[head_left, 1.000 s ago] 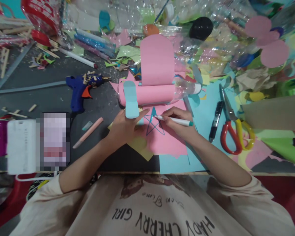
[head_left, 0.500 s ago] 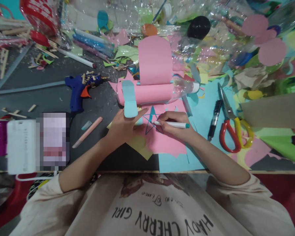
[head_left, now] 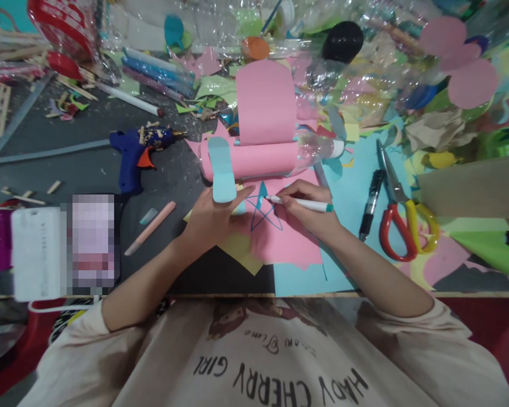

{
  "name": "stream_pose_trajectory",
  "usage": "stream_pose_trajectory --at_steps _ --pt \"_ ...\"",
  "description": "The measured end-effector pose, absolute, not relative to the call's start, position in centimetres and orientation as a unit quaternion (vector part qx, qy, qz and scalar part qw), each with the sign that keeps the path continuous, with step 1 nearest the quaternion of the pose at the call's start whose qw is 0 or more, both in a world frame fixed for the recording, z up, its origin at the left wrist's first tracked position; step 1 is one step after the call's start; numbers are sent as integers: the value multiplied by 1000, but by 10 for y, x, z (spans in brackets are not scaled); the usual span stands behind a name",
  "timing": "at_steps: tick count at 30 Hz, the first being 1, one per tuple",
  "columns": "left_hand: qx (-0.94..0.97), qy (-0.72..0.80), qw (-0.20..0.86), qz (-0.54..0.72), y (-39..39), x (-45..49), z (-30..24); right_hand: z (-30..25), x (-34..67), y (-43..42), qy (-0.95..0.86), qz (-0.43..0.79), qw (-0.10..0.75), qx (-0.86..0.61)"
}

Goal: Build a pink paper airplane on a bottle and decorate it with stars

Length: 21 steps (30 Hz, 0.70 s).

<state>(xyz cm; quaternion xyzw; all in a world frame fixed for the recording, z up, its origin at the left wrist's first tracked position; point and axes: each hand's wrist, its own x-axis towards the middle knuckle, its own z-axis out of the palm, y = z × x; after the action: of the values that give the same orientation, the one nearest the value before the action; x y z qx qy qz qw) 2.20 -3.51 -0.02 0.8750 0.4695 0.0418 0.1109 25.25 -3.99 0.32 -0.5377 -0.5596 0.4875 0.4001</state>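
A white marker with a green end is gripped in my right hand, its tip on a star outlined on pink paper. The top point of the star is filled in with teal. My left hand lies with fingers spread at the left edge of the pink paper. Partly over its fingers hangs a light-blue paper strip, part of a bottle wrapped in pink paper. An upright pink panel stands on that bottle.
A blue glue gun and a peach marker lie left. To the right are red-and-yellow scissors, a black pen and blue paper. Plastic bottles and paper scraps crowd the back. A phone sits front left.
My right hand has shifted slightly right, and the marker tip has moved up into the star's upper part. My left hand has stayed in place.
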Motion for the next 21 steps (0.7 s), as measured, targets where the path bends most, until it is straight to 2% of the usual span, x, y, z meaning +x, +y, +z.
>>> stream_pose_trajectory --at_steps 15,21 --pt "890 443 47 92 -36 18 -10 10 251 -43 -614 515 347 -487" --pt "894 435 52 95 -36 17 -9 9 251 -41 -573 516 394 -500"
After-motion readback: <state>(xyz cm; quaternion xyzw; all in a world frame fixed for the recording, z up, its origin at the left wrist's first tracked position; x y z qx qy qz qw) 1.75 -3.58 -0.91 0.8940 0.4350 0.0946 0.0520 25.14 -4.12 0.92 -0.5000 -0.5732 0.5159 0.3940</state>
